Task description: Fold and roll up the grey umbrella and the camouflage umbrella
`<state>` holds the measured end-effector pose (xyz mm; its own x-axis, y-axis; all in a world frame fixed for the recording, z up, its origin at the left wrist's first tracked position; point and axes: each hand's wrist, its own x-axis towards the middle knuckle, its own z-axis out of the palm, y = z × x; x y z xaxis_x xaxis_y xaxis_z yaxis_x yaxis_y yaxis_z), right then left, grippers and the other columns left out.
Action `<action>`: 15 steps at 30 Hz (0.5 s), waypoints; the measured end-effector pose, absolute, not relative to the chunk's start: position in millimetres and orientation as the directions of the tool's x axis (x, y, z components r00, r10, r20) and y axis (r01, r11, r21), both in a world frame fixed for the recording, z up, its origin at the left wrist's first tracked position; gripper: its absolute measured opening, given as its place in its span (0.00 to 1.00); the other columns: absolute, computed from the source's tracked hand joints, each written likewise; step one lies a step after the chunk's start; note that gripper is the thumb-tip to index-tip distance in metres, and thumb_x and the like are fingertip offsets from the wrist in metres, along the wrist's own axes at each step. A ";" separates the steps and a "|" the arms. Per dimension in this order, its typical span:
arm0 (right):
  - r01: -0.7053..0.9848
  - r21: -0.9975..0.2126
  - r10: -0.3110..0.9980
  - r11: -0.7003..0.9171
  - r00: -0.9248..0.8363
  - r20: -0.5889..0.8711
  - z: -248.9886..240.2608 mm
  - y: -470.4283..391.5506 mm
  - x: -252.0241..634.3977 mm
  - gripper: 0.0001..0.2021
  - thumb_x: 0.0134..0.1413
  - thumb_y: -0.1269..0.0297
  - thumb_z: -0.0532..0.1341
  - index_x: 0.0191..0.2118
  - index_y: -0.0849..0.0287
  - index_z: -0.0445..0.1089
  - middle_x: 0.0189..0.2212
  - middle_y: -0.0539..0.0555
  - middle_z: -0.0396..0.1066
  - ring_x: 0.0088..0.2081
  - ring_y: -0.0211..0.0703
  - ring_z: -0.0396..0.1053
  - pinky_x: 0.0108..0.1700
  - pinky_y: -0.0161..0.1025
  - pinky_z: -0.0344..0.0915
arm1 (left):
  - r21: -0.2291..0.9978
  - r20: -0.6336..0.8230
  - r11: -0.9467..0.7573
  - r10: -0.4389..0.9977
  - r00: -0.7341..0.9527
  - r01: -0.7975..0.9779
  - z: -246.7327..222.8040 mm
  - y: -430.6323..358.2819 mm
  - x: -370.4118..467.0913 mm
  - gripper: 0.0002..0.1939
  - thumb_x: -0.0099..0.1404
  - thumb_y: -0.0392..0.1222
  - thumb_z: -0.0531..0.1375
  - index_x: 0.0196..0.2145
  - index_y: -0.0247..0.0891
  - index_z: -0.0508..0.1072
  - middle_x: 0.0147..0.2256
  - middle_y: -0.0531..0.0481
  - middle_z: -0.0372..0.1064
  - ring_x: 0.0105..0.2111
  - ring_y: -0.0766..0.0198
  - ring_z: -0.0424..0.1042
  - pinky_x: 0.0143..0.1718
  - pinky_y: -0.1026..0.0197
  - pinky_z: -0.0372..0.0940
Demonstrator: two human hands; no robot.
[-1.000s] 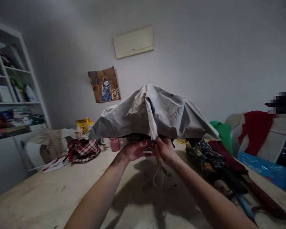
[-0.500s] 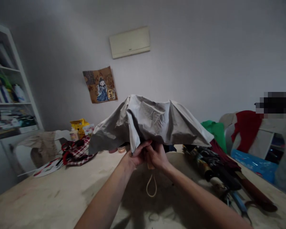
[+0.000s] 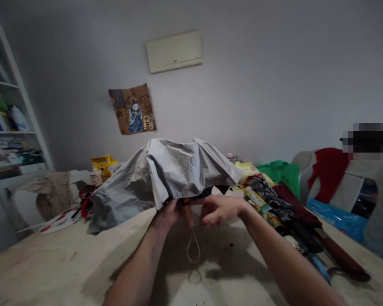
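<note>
A grey umbrella [image 3: 178, 165], half spread, is held above the table [image 3: 64, 255]. Beneath the umbrella the left hand [image 3: 169, 213] seems to grasp its wooden handle [image 3: 188, 216], partly hidden; at the umbrella's near edge the right hand [image 3: 221, 208] is loosely open. Folded umbrellas [image 3: 290, 212] lie to the umbrella's right, a yellow packet [image 3: 102, 165] to its left.

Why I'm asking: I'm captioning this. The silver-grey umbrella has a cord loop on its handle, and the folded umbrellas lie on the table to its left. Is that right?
Not quite: the folded umbrellas lie on the table to the right of the silver-grey umbrella, as the head view shows. Its handle does have the cord loop.
</note>
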<state>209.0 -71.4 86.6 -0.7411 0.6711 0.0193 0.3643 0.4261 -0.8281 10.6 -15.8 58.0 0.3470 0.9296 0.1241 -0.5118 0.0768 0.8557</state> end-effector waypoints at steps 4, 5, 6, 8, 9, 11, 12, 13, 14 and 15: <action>0.275 -0.905 0.757 0.324 -0.649 0.074 76.2 -45.2 263.5 0.20 0.48 0.51 0.62 0.31 0.68 0.74 0.26 0.60 0.75 0.21 0.38 0.70 0.16 0.27 0.53 | 0.788 0.149 0.098 0.927 0.344 -0.607 63.8 -17.4 -0.1 0.08 0.52 0.29 0.65 0.24 0.33 0.67 0.21 0.57 0.63 0.15 0.81 0.50 0.22 0.71 0.59; 0.262 -0.920 0.790 0.290 -0.609 0.075 71.5 -39.5 274.1 0.19 0.47 0.52 0.63 0.30 0.68 0.74 0.24 0.60 0.74 0.20 0.38 0.69 0.16 0.27 0.52 | 0.771 0.156 0.101 0.927 0.340 -0.629 65.4 -17.4 -2.5 0.07 0.53 0.29 0.64 0.24 0.32 0.68 0.22 0.56 0.64 0.15 0.81 0.49 0.22 0.72 0.59; 0.256 -0.928 0.826 0.270 -0.557 0.087 67.3 -34.7 282.8 0.18 0.45 0.53 0.63 0.28 0.68 0.74 0.23 0.60 0.74 0.19 0.38 0.68 0.16 0.27 0.52 | 0.754 0.162 0.103 0.928 0.336 -0.648 66.8 -17.2 -4.7 0.06 0.54 0.30 0.63 0.25 0.32 0.67 0.23 0.55 0.64 0.15 0.82 0.49 0.22 0.72 0.58; 0.229 -0.949 0.903 0.219 -0.416 0.108 62.1 -27.3 294.7 0.17 0.44 0.54 0.65 0.26 0.68 0.72 0.20 0.58 0.72 0.17 0.35 0.65 0.16 0.27 0.51 | 0.728 0.164 0.115 0.928 0.334 -0.676 68.9 -16.3 -8.3 0.06 0.56 0.30 0.61 0.24 0.31 0.67 0.23 0.55 0.63 0.15 0.82 0.49 0.21 0.73 0.58; 0.193 -0.962 0.939 0.191 -0.323 0.122 61.5 -24.5 298.2 0.16 0.44 0.56 0.66 0.24 0.67 0.71 0.18 0.55 0.70 0.16 0.32 0.62 0.17 0.26 0.50 | 0.719 0.160 0.123 0.928 0.336 -0.684 69.6 -15.9 -9.7 0.06 0.57 0.29 0.60 0.24 0.31 0.67 0.23 0.55 0.62 0.15 0.83 0.49 0.21 0.73 0.57; 0.088 -0.984 0.982 0.152 -0.129 0.140 63.4 -20.0 301.7 0.16 0.48 0.58 0.66 0.22 0.65 0.66 0.14 0.50 0.64 0.15 0.27 0.54 0.17 0.25 0.47 | 0.707 0.154 0.133 0.929 0.336 -0.694 70.2 -15.4 -12.0 0.06 0.58 0.29 0.59 0.25 0.30 0.67 0.24 0.55 0.61 0.15 0.83 0.49 0.20 0.74 0.57; 0.043 -0.990 0.989 0.138 -0.052 0.135 65.2 -18.3 302.2 0.16 0.51 0.59 0.65 0.22 0.64 0.64 0.14 0.48 0.61 0.15 0.26 0.52 0.17 0.25 0.46 | 0.699 0.159 0.136 0.928 0.338 -0.703 70.3 -15.4 -13.0 0.05 0.58 0.29 0.59 0.25 0.30 0.67 0.24 0.55 0.61 0.15 0.83 0.49 0.21 0.73 0.58; 0.013 -0.992 0.992 0.126 0.004 0.126 66.8 -16.9 302.1 0.16 0.54 0.59 0.63 0.23 0.64 0.63 0.14 0.47 0.60 0.15 0.25 0.51 0.18 0.25 0.46 | 0.687 0.170 0.135 0.925 0.339 -0.714 70.3 -15.7 -14.0 0.05 0.59 0.30 0.59 0.26 0.30 0.67 0.25 0.55 0.61 0.15 0.83 0.50 0.21 0.73 0.58; -0.002 -0.994 0.993 0.113 0.035 0.113 68.0 -15.7 301.4 0.16 0.58 0.59 0.61 0.24 0.64 0.63 0.16 0.48 0.62 0.16 0.26 0.53 0.19 0.25 0.49 | 0.672 0.184 0.133 0.923 0.339 -0.728 70.4 -16.1 -14.9 0.04 0.59 0.29 0.58 0.27 0.31 0.67 0.25 0.55 0.61 0.15 0.82 0.51 0.21 0.73 0.59; -0.006 -0.996 0.995 0.090 0.041 0.089 68.4 -14.7 300.1 0.16 0.60 0.59 0.59 0.26 0.64 0.64 0.18 0.50 0.64 0.18 0.27 0.57 0.21 0.26 0.54 | 0.658 0.198 0.132 0.920 0.339 -0.742 70.5 -16.7 -15.6 0.03 0.60 0.29 0.58 0.28 0.31 0.67 0.26 0.55 0.61 0.15 0.82 0.52 0.21 0.72 0.59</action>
